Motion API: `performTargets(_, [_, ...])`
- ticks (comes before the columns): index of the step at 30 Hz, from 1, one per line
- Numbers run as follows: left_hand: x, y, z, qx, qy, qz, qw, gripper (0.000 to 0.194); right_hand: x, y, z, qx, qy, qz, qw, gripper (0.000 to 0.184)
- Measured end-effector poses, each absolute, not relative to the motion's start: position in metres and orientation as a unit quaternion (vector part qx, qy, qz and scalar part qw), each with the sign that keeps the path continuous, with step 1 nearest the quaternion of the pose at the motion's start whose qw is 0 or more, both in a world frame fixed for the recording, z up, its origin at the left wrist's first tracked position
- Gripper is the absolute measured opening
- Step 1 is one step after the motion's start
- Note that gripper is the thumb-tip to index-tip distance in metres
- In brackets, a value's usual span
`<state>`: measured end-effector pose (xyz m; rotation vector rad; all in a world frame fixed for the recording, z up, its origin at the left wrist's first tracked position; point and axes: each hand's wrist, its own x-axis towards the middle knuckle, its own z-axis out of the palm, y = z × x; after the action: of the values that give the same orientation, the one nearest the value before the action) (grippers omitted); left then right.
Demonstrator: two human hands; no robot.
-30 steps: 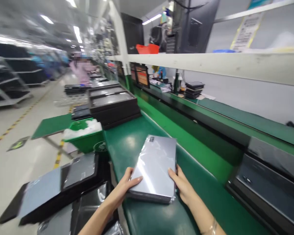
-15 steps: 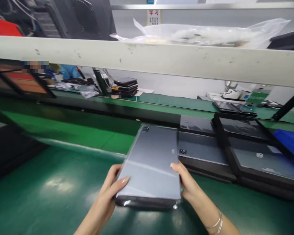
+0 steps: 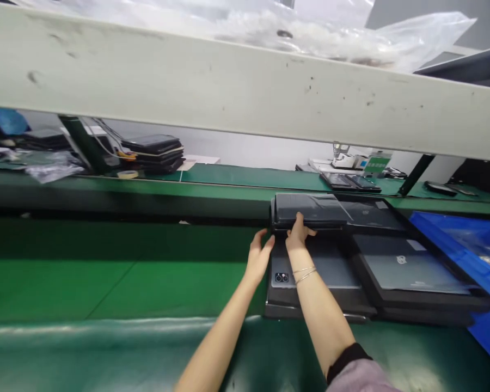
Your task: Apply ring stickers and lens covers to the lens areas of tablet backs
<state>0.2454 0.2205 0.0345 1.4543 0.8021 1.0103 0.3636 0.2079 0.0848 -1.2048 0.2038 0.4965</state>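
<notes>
A grey tablet in clear film [image 3: 310, 209] lies over the far slot of a black tray [image 3: 281, 310] on the green belt. My right hand [image 3: 299, 235] grips its near edge, fingers on top and thumb spread. Just left of the tray's corner, my left hand [image 3: 259, 257] hovers with fingers apart and holds nothing. Another grey tablet [image 3: 335, 271] with its camera showing fills the near slot under my right wrist.
A second black tray [image 3: 433, 299] with tablets sits to the right, beside a blue bin [image 3: 477, 272]. A white beam [image 3: 245, 92] crosses overhead with plastic bags on it. Stacked dark trays [image 3: 155, 152] and a tape roll [image 3: 128, 174] stand on the far bench.
The wrapped tablet went from both hands near me out to the tray's far slot. My arms stretched forward, my left hand came off it, and the view swung right.
</notes>
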Motion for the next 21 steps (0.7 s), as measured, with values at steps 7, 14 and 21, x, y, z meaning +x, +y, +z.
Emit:
performTargets(7, [0.195, 0.193, -0.031, 0.668, 0.359, 0.338, 0.558, 0.066, 0.378, 0.193, 0.094, -0.560, 0.023, 0.359, 0.746, 0.032])
performTargets(14, [0.190, 0.177, -0.015, 0.781, 0.350, 0.310, 0.414, 0.047, 0.357, 0.070, 0.136, -0.552, -0.206, 0.353, 0.727, 0.020])
performTargets(21, [0.178, 0.149, -0.006, 0.828, 0.395, 0.280, 0.283, 0.030, 0.313, -0.157, 0.046, -0.679, -0.237, 0.196, 0.666, 0.022])
